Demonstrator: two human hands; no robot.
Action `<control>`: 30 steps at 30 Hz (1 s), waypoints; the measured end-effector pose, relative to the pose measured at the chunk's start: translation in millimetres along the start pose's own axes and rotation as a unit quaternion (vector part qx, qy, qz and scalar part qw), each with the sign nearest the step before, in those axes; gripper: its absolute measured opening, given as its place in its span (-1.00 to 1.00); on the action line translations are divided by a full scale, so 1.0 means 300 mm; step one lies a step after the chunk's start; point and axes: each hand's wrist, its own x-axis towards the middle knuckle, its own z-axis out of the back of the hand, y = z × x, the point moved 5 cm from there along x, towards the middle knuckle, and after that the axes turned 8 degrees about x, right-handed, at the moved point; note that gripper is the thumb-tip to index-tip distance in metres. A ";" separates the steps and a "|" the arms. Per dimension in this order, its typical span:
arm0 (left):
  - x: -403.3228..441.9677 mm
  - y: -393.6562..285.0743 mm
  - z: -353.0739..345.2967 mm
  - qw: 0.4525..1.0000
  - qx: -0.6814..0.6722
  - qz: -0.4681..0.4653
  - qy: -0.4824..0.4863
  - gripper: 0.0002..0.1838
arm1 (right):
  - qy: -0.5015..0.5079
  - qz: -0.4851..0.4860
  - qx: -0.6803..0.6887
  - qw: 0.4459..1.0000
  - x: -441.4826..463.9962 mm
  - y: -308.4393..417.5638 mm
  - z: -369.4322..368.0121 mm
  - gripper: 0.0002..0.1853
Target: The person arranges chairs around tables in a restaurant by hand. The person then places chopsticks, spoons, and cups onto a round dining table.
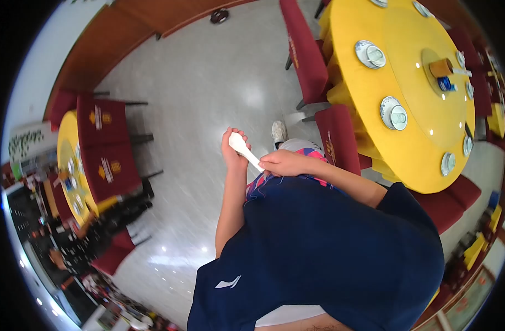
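Note:
A white spoon slants between my hands in front of the navy shirt. Its wide end lies over the palm of my left hand, whose fingers are curled up around it. My right hand pinches the narrow end between thumb and fingers. Beyond the hands, grey floor and one white shoe show.
To the right stands a round table with a yellow cloth, set with plates and glasses, and maroon chairs beside it. Another yellow table and maroon chairs are at left. A person in dark clothing is at lower left.

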 end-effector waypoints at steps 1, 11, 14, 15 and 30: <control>0.049 -0.023 -0.058 1.000 0.017 0.006 0.012 -0.79 | -0.018 0.007 0.010 1.000 0.010 0.028 0.059 -0.58; 0.399 -0.038 -0.407 0.956 0.059 0.184 0.221 -0.76 | -0.552 0.137 0.215 0.794 -0.098 -0.137 0.915 -0.65; 0.462 -0.038 -0.449 0.951 0.067 0.226 0.200 -0.75 | -0.688 0.069 0.361 0.626 -0.242 -0.311 1.188 -0.62; 0.501 -0.053 -0.484 0.946 0.060 0.247 0.199 -0.75 | -0.690 0.068 0.410 0.593 -0.256 -0.400 1.274 -0.58; 1.257 -0.699 -0.753 0.949 0.050 0.238 0.200 -0.77 | -0.835 -0.029 0.451 0.313 -0.309 -0.716 1.673 -0.79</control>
